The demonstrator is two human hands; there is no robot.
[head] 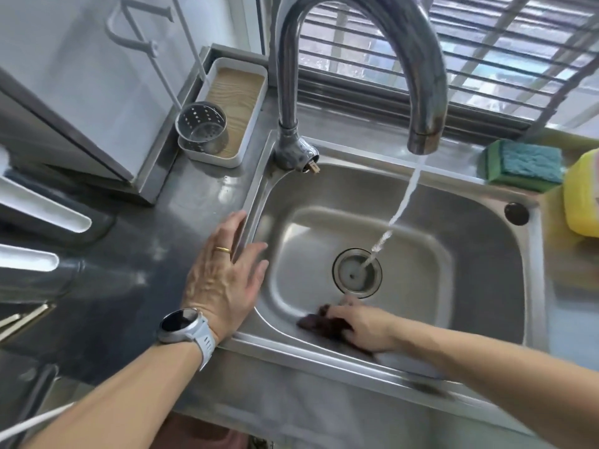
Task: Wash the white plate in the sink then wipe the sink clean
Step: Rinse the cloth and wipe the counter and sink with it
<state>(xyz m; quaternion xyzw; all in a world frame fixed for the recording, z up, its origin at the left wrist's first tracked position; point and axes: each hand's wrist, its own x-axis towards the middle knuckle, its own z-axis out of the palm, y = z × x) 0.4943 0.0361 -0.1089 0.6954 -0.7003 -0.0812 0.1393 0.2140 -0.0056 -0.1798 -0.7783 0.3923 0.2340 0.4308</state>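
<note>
The steel sink (470,222) fills the middle of the view, with water running from the curved tap (366,34) into the drain (356,273). My right hand (363,325) presses a dark brown cloth (321,322) against the sink's near inner wall. My left hand (223,273) rests flat on the sink's left rim, fingers spread, holding nothing; a watch is on its wrist. No white plate lies in the sink. White curved edges (45,212) at the far left may be dishes in a rack.
A green and blue sponge (525,165) and a yellow container (583,196) sit on the right rim. A white tray (233,108) with a perforated metal cup (201,128) stands behind the sink's left corner. A barred window runs along the back.
</note>
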